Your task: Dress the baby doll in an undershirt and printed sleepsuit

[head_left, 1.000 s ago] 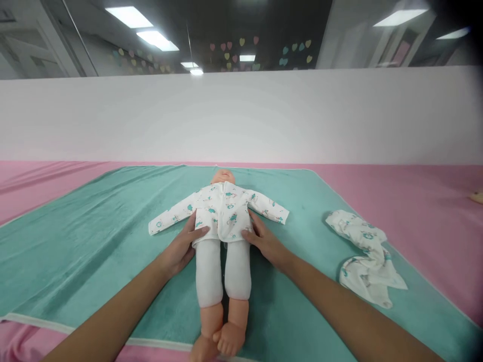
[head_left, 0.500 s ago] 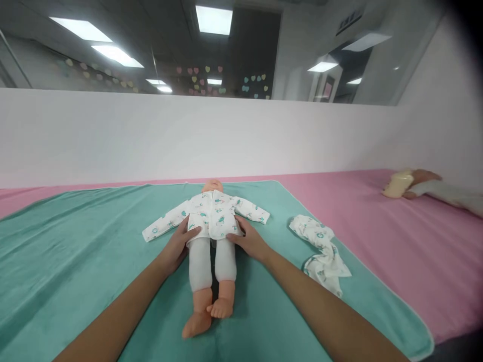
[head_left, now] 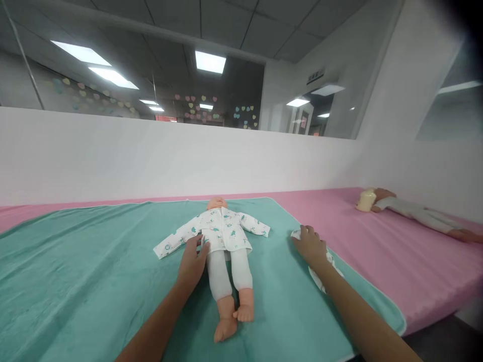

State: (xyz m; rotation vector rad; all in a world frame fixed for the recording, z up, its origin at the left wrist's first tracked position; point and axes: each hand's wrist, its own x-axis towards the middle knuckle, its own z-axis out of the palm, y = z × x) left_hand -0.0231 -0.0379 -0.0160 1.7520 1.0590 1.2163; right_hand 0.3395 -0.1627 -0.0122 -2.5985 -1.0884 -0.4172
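Observation:
A baby doll (head_left: 217,203) lies on its back on a teal towel (head_left: 90,261), wearing a white jacket with a teal print (head_left: 222,231) and white leggings (head_left: 228,271). My left hand (head_left: 193,262) rests with fingers apart at the lower edge of the jacket, on the doll's right side. My right hand (head_left: 310,246) is off the doll, closed over a crumpled white printed cloth (head_left: 317,270) on the towel's right part. Most of that cloth is hidden under the hand and forearm.
The towel lies on a long pink mattress (head_left: 381,261), whose front edge falls away at the lower right. Farther right, a second doll (head_left: 415,213) lies on the pink surface with a cream bottle-like object (head_left: 366,200) at its head. A white wall runs behind.
My right hand has left the jacket and moved right onto the crumpled cloth. My left hand stays near the hem. The view has turned right and upward, showing more of the mattress and the second doll.

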